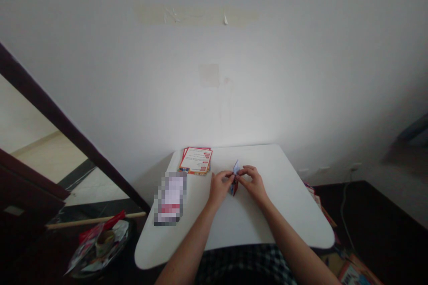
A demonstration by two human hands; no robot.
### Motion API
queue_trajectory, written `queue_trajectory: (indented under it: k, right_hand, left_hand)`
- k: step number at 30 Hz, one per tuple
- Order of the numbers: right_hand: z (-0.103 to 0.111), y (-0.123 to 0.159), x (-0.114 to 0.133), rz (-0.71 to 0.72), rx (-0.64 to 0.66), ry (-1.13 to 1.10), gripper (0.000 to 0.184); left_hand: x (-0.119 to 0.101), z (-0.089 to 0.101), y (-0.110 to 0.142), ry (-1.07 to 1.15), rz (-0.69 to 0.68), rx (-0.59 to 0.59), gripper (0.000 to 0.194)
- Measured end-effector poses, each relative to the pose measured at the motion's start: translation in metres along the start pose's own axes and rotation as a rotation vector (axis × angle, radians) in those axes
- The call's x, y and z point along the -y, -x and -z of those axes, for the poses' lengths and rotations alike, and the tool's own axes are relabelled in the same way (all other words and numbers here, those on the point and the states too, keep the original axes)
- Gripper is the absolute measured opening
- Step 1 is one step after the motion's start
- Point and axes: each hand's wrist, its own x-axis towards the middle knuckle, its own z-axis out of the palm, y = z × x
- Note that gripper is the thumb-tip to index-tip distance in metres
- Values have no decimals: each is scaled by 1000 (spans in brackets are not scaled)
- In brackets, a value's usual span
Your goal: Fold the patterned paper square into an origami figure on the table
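Note:
Over the middle of the white table, my left hand [220, 185] and my right hand [253, 183] pinch a small folded paper [235, 188] between thumbs and fingers. Its upper part looks pale blue, and red and dark blue print shows below the fingertips. The fingers cover its centre, so the exact folds are hidden. Beyond my left hand, at the table's back left, lies a stack of printed sheets or cards [196, 159] with red borders and lines of text. A pixelated flat object [171, 196] rests at the left side of the table.
The white table [294, 218] stands against a pale wall [284, 75]. On the floor at left is a bin [105, 245] with plastic and paper in it. Papers or books [357, 271] lie at lower right, and a cable [343, 209] runs down the wall to the floor.

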Motion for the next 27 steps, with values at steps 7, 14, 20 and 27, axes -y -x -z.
queue_trajectory:
  k: [7,14,20,27]
  right_hand:
    - [-2,-1,-5,-21,1,89,21]
    - [-7,5,-2,-7,23,301,13]
    - [-11,6,-1,9,75,448,11]
    - [-8,7,0,34,79,548,6]
  left_hand:
    - [-2,0,1,-108,-12,0,17]
    - [2,4,4,-428,-60,-111,6]
    - [5,3,8,-556,-77,-113,17]
    - [6,5,11,-561,-154,-83,12]
